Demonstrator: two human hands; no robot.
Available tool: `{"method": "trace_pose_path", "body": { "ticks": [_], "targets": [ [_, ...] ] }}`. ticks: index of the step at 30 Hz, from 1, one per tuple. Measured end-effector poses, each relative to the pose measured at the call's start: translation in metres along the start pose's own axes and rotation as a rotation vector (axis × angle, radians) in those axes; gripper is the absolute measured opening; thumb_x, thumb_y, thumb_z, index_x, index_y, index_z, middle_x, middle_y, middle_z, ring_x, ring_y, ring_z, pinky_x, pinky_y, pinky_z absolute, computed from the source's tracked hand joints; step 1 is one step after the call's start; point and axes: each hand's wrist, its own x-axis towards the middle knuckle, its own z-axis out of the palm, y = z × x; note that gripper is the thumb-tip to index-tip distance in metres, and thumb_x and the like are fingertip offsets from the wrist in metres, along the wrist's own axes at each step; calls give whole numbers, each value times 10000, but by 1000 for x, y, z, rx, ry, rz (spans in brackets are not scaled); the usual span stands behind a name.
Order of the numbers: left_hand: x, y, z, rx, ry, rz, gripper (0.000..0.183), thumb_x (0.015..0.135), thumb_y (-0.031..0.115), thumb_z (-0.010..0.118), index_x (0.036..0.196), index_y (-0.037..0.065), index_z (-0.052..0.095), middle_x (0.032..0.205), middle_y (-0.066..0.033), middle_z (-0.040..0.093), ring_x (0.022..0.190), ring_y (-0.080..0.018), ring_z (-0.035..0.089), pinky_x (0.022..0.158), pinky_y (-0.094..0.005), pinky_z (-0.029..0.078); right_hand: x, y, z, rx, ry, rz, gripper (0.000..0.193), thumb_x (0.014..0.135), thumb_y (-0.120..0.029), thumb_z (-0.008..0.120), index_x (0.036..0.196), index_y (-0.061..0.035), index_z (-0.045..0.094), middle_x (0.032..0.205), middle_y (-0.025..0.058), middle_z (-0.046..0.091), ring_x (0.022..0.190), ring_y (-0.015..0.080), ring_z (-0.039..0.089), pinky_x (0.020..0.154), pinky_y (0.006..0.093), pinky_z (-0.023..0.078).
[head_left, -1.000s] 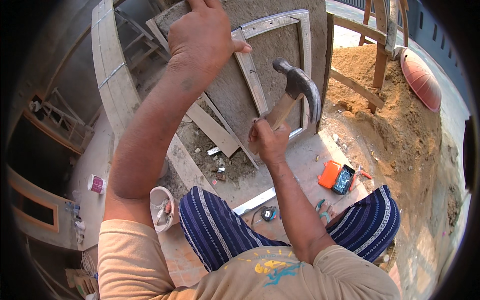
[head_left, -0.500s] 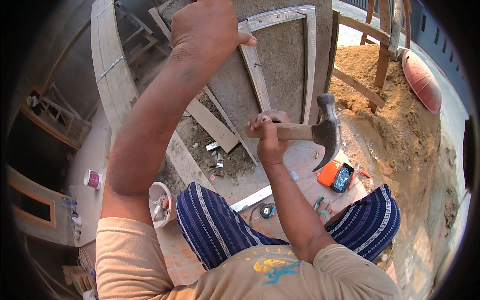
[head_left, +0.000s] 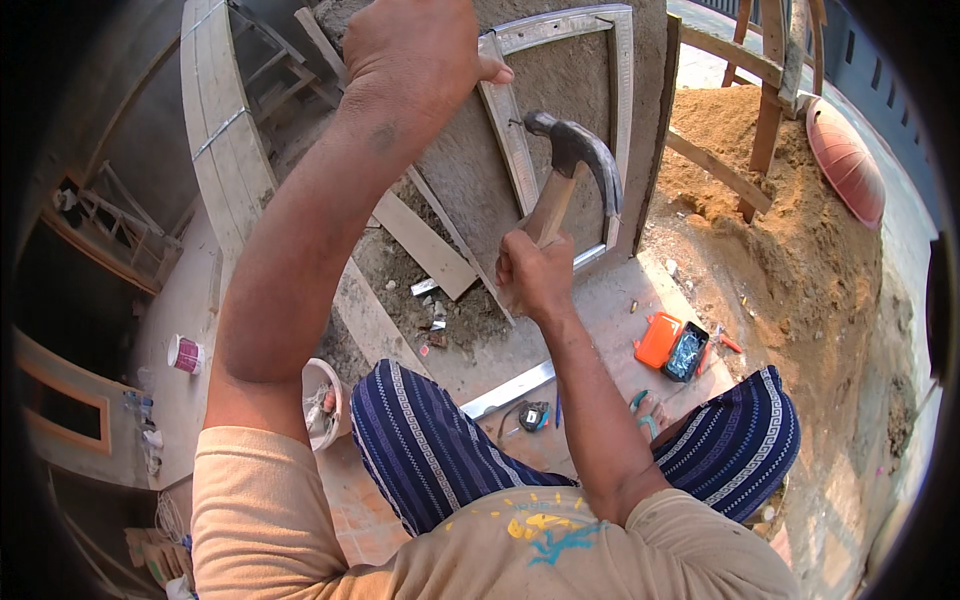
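Note:
My right hand (head_left: pixel 537 272) is closed round the wooden handle of a claw hammer (head_left: pixel 575 150). The hammer's striking face is close to a nail (head_left: pixel 516 122) that sticks out of the left bar of a silvery metal frame (head_left: pixel 620 120); whether they touch I cannot tell. That frame lies against a rough grey cement panel (head_left: pixel 565 85). Up at the top edge, my left hand (head_left: pixel 415 45) is closed at the frame's upper left corner, its thumb pressed on the bar. Its other fingers are mostly hidden.
Beside my right foot lie an open orange box (head_left: pixel 658 340) of small fasteners and red-handled pliers (head_left: pixel 728 343). A tape measure (head_left: pixel 533 416) and a metal strip (head_left: pixel 510 390) are between my knees. A white bucket (head_left: pixel 325 400) stands left, sand (head_left: pixel 810 260) right, long planks (head_left: pixel 220 130) far left.
My right hand has turned the hammer from sideways to upright and brought its head up and left to the nail. My left hand stays at the frame's corner.

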Motion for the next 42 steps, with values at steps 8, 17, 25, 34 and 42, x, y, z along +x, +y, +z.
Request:
{"method": "trace_pose_path", "body": {
  "ticks": [8,17,25,34,42],
  "targets": [
    [10,3,17,66,61,-21,1361,653,634,895,1569,-131,242,1603,-276,372,1058,-285,753,822,-326,625,-3,3,2,-68,50,-1,175,870,-83,629,721,-9,573,591,75,565,490,178,567,476,351,476],
    [14,-1,14,37,14,-34,1381,654,656,886,1585,-115,218,1652,-263,317,1071,-283,752,837,-334,627,-6,21,-2,62,38,-380,107,903,-58,637,849,3,568,633,84,580,517,184,583,497,345,495],
    [-1,-2,0,-31,36,3,1372,666,653,882,1586,-115,215,1638,-276,328,1083,-304,747,854,-342,623,-3,20,-1,64,64,-276,105,904,-49,633,862,9,556,627,86,572,504,189,570,484,344,492],
    [1,-6,1,18,9,10,1374,685,621,894,1588,-132,182,1640,-275,298,1156,-314,717,910,-354,609,-3,27,-4,59,78,-206,129,911,-70,622,817,-2,566,610,68,572,496,169,564,479,340,487],
    [-3,-4,-15,-36,-63,16,1389,659,593,921,1588,-130,183,1619,-268,326,1159,-326,712,915,-352,605,3,33,-5,15,103,-195,164,914,-82,628,776,-14,574,601,61,568,492,159,561,477,337,485]
  ]
}}
